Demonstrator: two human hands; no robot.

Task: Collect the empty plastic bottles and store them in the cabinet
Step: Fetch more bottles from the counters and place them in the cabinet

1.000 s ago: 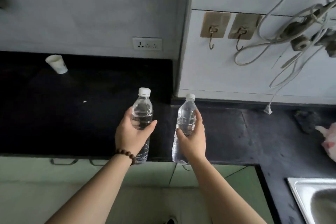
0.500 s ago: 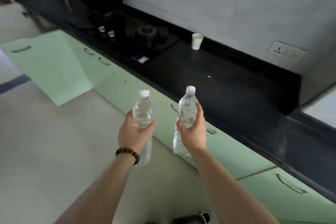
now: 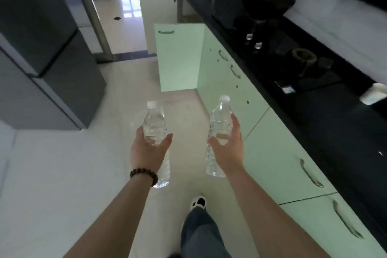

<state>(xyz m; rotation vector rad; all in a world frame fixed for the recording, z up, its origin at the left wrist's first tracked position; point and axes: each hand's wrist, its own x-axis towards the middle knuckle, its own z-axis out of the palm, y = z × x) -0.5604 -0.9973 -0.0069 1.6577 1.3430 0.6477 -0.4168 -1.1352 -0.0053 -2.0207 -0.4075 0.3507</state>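
The two bottles (image 3: 155, 125) (image 3: 219, 132) are clear, shiny plastic with white caps. The floor (image 3: 62, 174) under them is smooth, glossy tile. Beside the bottles, the cabinet doors (image 3: 278, 153) are smooth and pale green with shiny metal handles (image 3: 311, 174). The counter (image 3: 345, 132) above the doors looks like dark, polished stone. The bracelet (image 3: 144, 174) has brown beads that look like wood. The fridge (image 3: 41, 48) is smooth grey.
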